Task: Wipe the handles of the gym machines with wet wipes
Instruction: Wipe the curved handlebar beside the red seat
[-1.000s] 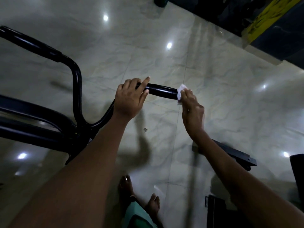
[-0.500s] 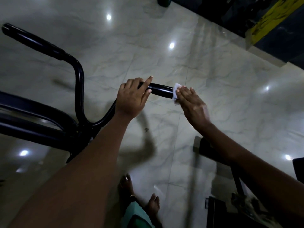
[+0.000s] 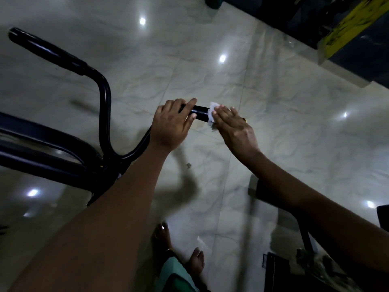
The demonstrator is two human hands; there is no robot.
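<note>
Two hands on one black handle: left hand [image 3: 171, 125] wrapped round the near handle [image 3: 200, 113] w/ fingers curled over the top, index lying straighter along the bar; right hand [image 3: 233, 127] w/ fingers straight and close together, pressing a wet wipe [image 3: 211, 115] flat against the handle's free end. Wipe visible only as a small white patch past the fingertips, rest hidden under the palm.

Handling, as a guess: wipe thin, limp, damp, prob. bunches or slips off the rounded end unless kept pinned under flat fingers; better wrapped round the bar than dabbed. Handle stiff tube, glossy, likely slick once wet, so left-hand grip further in makes sense to steady it.

Count: 1 wipe, 2 handles on the same black frame [image 3: 63, 163], the far handle [image 3: 44, 49] up-left, well apart and untouched by either hand. Below, pale marble floor [image 3: 294, 133] w/ light reflections, two bare feet [image 3: 197, 260] at bottom centre.
</note>
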